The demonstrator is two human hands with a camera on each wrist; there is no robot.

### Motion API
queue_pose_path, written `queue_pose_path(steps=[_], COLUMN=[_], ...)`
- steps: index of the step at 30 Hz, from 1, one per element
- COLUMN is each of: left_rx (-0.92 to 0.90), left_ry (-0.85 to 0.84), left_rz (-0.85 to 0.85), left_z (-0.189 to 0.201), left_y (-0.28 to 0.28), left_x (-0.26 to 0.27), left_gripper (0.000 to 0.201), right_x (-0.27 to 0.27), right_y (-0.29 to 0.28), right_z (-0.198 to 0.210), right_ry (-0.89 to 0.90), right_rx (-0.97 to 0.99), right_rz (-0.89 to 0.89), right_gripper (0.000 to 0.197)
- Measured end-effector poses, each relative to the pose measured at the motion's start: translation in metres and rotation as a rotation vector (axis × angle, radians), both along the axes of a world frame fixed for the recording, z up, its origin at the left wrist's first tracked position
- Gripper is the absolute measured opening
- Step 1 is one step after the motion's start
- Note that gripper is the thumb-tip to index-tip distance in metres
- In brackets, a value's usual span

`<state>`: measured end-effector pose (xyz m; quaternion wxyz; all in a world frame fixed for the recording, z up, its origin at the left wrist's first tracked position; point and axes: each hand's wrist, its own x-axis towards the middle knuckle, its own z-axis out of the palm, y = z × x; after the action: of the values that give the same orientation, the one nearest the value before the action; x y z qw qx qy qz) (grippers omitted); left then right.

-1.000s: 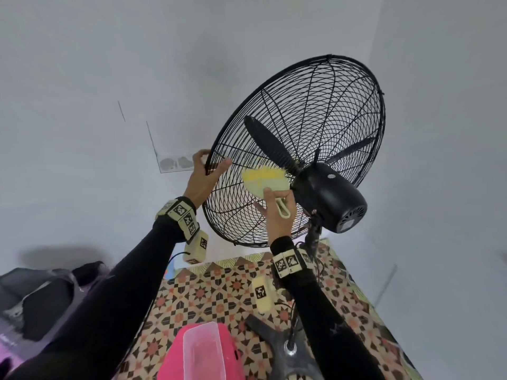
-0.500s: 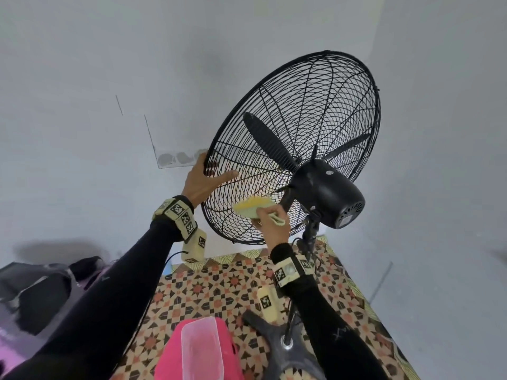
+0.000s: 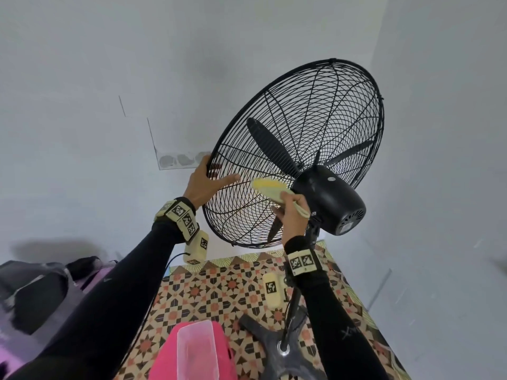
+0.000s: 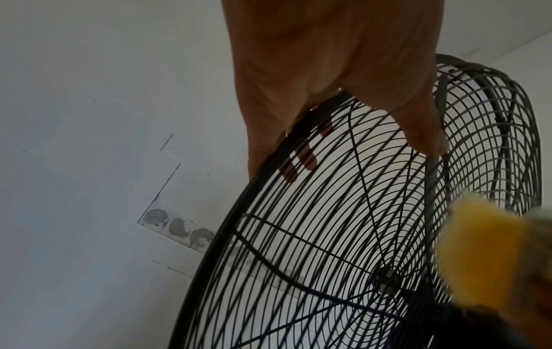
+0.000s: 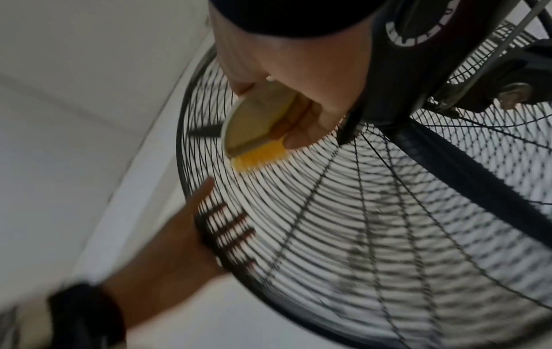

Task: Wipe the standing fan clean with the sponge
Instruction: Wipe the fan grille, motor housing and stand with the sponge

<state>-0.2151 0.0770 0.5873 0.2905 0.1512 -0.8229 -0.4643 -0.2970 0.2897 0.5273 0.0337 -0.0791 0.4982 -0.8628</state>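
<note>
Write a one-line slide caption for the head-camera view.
Left hand steadies the black fan's guard rim while the right hand holds a yellow sponge against the rear grille beside the motor housing.

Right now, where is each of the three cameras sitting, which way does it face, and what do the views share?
Head: worn on the head, faces the fan; both black sleeves, left hand and right hand show.
Left wrist: looks along the left hand gripping the grille rim.
Right wrist: looks along the right hand holding the sponge at the grille; the left hand shows too.
Shared: all three show the grille and sponge.
</note>
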Motion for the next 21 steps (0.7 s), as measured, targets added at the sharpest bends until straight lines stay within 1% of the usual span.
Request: queue_pose_path(steps=[1, 3, 4, 7, 8, 9, 12, 13, 14, 15, 17, 18, 19, 21], left_rx=[0.001, 0.003, 0.007, 0.012, 0.016, 0.019, 0.001, -0.004, -0.005, -0.002, 0.004, 0.004, 0.005, 0.003], left_ry=[0.005, 0.006, 0.003, 0.006, 0.003, -0.002, 0.004, 0.004, 0.002, 0.000, 0.004, 0.008, 0.008, 0.009], left_rz=[-0.001, 0.001, -0.001, -0.006, -0.004, -0.007, -0.016, -0.016, -0.015, -0.014, -0.009, -0.008, -0.008, -0.014], left_z=[0.000, 0.000, -0.001, -0.002, -0.002, -0.002, -0.003, -0.002, -0.002, -0.002, -0.003, -0.004, -0.004, -0.004], left_y=[0.001, 0.000, -0.001, -0.005, -0.006, -0.005, -0.004, -0.005, -0.005, -0.006, -0.007, -0.007, -0.006, -0.005], left_x=[0.000, 0.000, 0.000, 0.001, 0.001, 0.001, -0.002, -0.002, -0.002, -0.002, -0.001, 0.000, 0.001, 0.000], left_gripper=[0.111, 0.112, 0.111, 0.107, 0.108, 0.108, 0.107, 0.107, 0.107, 0.108, 0.109, 0.109, 0.108, 0.109], right_x=[-0.006, -0.011, -0.012, -0.008, -0.010, -0.013, -0.024, -0.024, -0.023, -0.020, -0.014, -0.013, -0.016, -0.022], right_y=[0.001, -0.001, -0.003, -0.003, -0.002, 0.001, 0.006, 0.005, 0.002, 0.000, -0.003, -0.002, 0.000, 0.004], right_z=[0.007, 0.009, 0.004, -0.020, -0.023, -0.022, -0.001, 0.004, 0.004, 0.000, -0.014, -0.016, -0.015, -0.003], right_ry=[0.002, 0.003, -0.002, 0.025, 0.031, 0.021, -0.001, -0.009, -0.018, -0.020, -0.022, -0.018, -0.015, 0.007], right_rx=[-0.057, -0.056, 0.009, 0.304, 0.350, 0.339, 0.084, 0.028, 0.028, 0.089, 0.284, 0.345, 0.360, 0.247], right_rz=[-0.028, -0.034, -0.021, 0.047, 0.061, 0.057, 0.000, -0.007, -0.001, 0.013, 0.056, 0.072, 0.073, 0.024], right_gripper=[0.020, 0.021, 0.021, 0.018, 0.017, 0.016, 0.019, 0.020, 0.020, 0.019, 0.015, 0.014, 0.013, 0.015])
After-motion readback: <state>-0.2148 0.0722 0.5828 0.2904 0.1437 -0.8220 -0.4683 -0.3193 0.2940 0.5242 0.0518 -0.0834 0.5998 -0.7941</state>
